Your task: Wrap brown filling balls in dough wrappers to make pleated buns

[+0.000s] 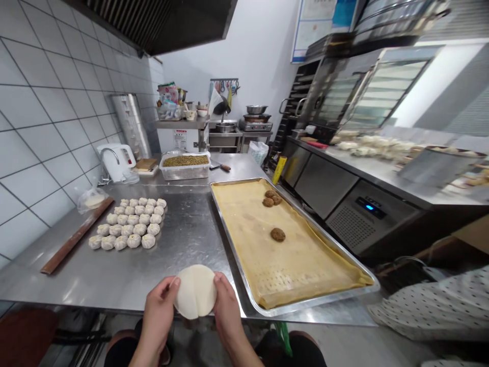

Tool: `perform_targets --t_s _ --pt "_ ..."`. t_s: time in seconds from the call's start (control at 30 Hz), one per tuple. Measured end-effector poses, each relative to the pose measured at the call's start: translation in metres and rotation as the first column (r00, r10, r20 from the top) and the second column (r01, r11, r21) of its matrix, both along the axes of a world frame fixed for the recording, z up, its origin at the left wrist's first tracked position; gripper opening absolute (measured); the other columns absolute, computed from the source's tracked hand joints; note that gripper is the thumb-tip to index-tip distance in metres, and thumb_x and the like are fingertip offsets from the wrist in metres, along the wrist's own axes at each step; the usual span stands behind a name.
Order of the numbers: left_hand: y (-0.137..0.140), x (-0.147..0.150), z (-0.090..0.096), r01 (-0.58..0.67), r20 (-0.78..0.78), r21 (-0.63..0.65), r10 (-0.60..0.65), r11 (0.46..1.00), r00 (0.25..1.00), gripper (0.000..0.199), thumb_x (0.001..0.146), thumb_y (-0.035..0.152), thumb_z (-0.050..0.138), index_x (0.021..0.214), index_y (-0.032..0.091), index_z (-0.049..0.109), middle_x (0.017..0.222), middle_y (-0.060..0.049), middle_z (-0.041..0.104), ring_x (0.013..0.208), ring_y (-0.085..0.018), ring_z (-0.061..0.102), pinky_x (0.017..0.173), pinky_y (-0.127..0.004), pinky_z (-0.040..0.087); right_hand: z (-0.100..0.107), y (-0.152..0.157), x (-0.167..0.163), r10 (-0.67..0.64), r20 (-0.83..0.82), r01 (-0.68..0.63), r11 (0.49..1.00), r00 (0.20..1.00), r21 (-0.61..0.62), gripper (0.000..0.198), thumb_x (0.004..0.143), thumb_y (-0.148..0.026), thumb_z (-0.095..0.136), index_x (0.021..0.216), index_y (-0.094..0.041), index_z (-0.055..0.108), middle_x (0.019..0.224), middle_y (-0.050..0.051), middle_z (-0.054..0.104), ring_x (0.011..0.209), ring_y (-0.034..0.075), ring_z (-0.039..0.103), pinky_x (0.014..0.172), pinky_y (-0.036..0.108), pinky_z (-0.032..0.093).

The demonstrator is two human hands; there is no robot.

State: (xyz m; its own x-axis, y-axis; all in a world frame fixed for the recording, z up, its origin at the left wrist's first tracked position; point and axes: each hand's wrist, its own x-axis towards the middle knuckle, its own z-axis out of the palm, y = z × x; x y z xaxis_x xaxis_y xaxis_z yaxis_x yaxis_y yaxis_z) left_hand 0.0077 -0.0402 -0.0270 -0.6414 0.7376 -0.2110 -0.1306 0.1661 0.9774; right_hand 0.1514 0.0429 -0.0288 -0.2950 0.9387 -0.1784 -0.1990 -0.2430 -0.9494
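A round, pale dough wrapper (186, 293) with a crease down its middle is held up at the front edge of the steel table. My left hand (159, 308) pinches its left edge between thumb and fingers, and my right hand (227, 305) grips the right edge the same way. Beyond them to the left stand rows of pleated dumplings (134, 240). To the right lies a metal tray (244, 290) lined with yellowish paper, bearing a brown filling ball (277, 234) alone and several more grouped farther back (268, 202).
A wooden stick (78, 235) lies along the table's left. Behind are a tub of chopped filling (186, 173), a knife (225, 167) and a white kettle (116, 162). A steel counter (382, 178) runs along the right; dotted cloth (439, 306) shows at lower right.
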Motion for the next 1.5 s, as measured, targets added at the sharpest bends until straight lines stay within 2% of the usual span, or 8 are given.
perform_targets --t_s 0.37,0.57,0.7,0.8,1.07,1.17,1.37,1.5 --pt "-0.003 -0.034 0.001 -0.396 -0.153 0.024 0.395 0.918 0.906 0.064 0.081 0.07 0.066 0.122 0.021 0.065 0.113 -0.009 0.076 0.1 -0.027 0.072 0.08 -0.032 0.057 0.007 0.063 -0.044 -0.08 0.049 0.071 0.985 0.996 0.155 0.054 0.087 -0.04 0.059 0.133 -0.012 0.061 0.129 0.02 0.071 0.117 0.031 0.069 0.103 0.047 0.055" --pt "-0.016 -0.026 0.031 -0.114 -0.231 0.042 0.121 0.993 0.965 0.069 0.084 0.065 0.066 0.139 0.024 0.056 0.124 -0.01 0.072 0.102 -0.025 0.071 0.084 -0.031 0.057 0.035 0.041 -0.031 -0.109 0.181 0.026 0.913 0.977 0.408 0.057 0.083 -0.047 0.074 0.131 -0.018 0.068 0.158 0.016 0.048 0.154 0.034 0.033 0.129 0.051 0.021" --pt "-0.018 -0.004 0.053 0.154 -0.348 0.045 -0.129 0.987 0.929 0.045 0.093 0.053 0.06 0.126 0.024 0.07 0.134 -0.009 0.068 0.121 -0.028 0.064 0.101 -0.032 0.053 0.038 0.0 -0.012 0.374 -0.025 -0.375 0.926 0.927 -0.03 0.069 0.096 -0.073 0.041 0.104 -0.014 0.077 0.107 0.017 0.077 0.109 0.034 0.072 0.091 0.048 0.059" --pt "-0.016 0.004 0.053 0.233 -0.405 0.024 -0.204 0.972 0.891 0.038 0.097 0.048 0.055 0.12 0.024 0.073 0.133 -0.01 0.067 0.124 -0.028 0.062 0.103 -0.034 0.052 0.033 -0.006 0.002 0.396 -0.221 -0.437 0.881 0.891 -0.182 0.062 0.09 -0.072 0.056 0.099 -0.014 0.074 0.09 0.013 0.078 0.08 0.026 0.074 0.067 0.034 0.057" --pt "-0.009 0.014 0.015 0.257 -0.354 -0.022 -0.248 0.966 0.902 0.045 0.094 0.048 0.059 0.131 0.023 0.067 0.136 -0.014 0.064 0.07 -0.018 0.071 0.066 -0.033 0.064 0.02 0.042 0.007 0.024 0.438 -0.224 0.883 0.899 0.412 0.03 0.093 -0.044 0.064 0.111 -0.023 0.077 0.105 0.011 0.081 0.098 0.032 0.075 0.09 0.044 0.058" --pt "-0.005 0.013 -0.007 0.194 -0.634 -0.099 -0.212 0.976 0.744 0.039 0.097 0.041 0.055 0.13 0.023 0.067 0.144 -0.016 0.06 0.093 -0.025 0.075 0.082 -0.04 0.066 0.004 0.055 0.002 -0.011 0.47 -0.231 0.86 0.883 0.454 0.043 0.084 -0.032 0.073 0.125 -0.022 0.073 0.123 0.014 0.077 0.115 0.038 0.071 0.106 0.054 0.052" --pt "-0.014 0.007 -0.03 0.379 -0.978 -0.202 -0.204 0.903 -0.035 0.049 0.093 0.028 0.065 0.142 0.027 0.06 0.146 -0.01 0.062 0.131 -0.031 0.062 0.105 -0.047 0.058 -0.028 0.054 0.009 -0.041 0.469 -0.25 0.802 0.882 0.542 0.045 0.095 -0.028 0.056 0.139 -0.02 0.064 0.139 0.015 0.068 0.127 0.031 0.066 0.112 0.05 0.051" --pt "-0.025 0.009 -0.033 0.389 -0.997 -0.046 -0.067 0.92 0.04 0.04 0.092 0.019 0.062 0.13 0.028 0.069 0.133 -0.008 0.071 0.123 -0.027 0.067 0.1 -0.039 0.059 -0.028 0.053 0.009 -0.036 0.481 -0.265 0.798 0.876 0.542 0.039 0.097 -0.027 0.054 0.133 -0.02 0.067 0.125 0.014 0.075 0.114 0.029 0.071 0.102 0.047 0.057"
